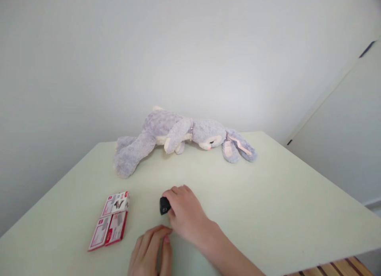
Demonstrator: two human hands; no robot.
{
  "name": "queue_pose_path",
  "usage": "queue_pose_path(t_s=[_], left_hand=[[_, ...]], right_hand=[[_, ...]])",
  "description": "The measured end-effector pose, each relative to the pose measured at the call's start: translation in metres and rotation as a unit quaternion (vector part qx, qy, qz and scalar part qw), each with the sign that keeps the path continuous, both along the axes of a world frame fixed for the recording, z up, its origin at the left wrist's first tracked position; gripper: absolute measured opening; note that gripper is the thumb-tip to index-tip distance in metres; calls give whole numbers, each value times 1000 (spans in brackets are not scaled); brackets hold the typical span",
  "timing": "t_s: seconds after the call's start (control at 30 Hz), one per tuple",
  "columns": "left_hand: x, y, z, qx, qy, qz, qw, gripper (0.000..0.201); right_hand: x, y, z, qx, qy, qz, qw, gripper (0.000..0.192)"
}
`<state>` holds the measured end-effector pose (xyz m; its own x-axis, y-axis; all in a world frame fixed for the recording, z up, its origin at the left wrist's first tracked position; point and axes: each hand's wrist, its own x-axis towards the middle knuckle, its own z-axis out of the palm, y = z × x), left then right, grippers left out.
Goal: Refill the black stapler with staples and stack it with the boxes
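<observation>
My right hand is closed around a black stapler above the middle of the table. Only the stapler's blunt front end shows, pointing left; my fingers hide the rest. Just below it, nearer to me, is my left hand, with its fingers bent and its thumb close to the index fingertip. A dark gap shows between that thumb and finger, and I cannot make out what, if anything, is pinched there. To the left lie small red-and-white staple boxes, side by side, one printed with a picture of a stapler.
A grey-lilac plush rabbit lies on its side along the back of the pale green table, its ears to the right. Behind it rises a white wall. Wooden slats show past the table's front right edge.
</observation>
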<state>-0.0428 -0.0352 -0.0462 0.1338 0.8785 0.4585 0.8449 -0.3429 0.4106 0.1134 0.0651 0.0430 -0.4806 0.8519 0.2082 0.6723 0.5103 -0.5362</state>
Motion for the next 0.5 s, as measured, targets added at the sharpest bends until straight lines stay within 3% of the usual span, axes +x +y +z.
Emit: queue_pose_path(t_s=[0.07, 0.13, 0.2, 0.33, 0.43, 0.5], left_hand=[[11, 10, 9, 14, 51, 12, 999, 43], [25, 18, 7, 35, 111, -5, 993, 56], [36, 21, 2, 48, 163, -29, 985, 62], [39, 20, 0, 28, 196, -23, 980, 64], [35, 18, 6, -1, 189, 9, 982, 67], [35, 19, 9, -10, 177, 30, 984, 68]], right_hand=[[27, -9, -2, -7, 44, -44, 998, 36], [40, -17, -4, -12, 86, -89, 992, 26], [40, -23, -7, -8, 120, -128, 984, 16], [23, -23, -13, 11, 223, -203, 953, 15], [23, -15, -16, -15, 404, -249, 880, 16], [35, -8, -21, -60, 546, -280, 787, 26]])
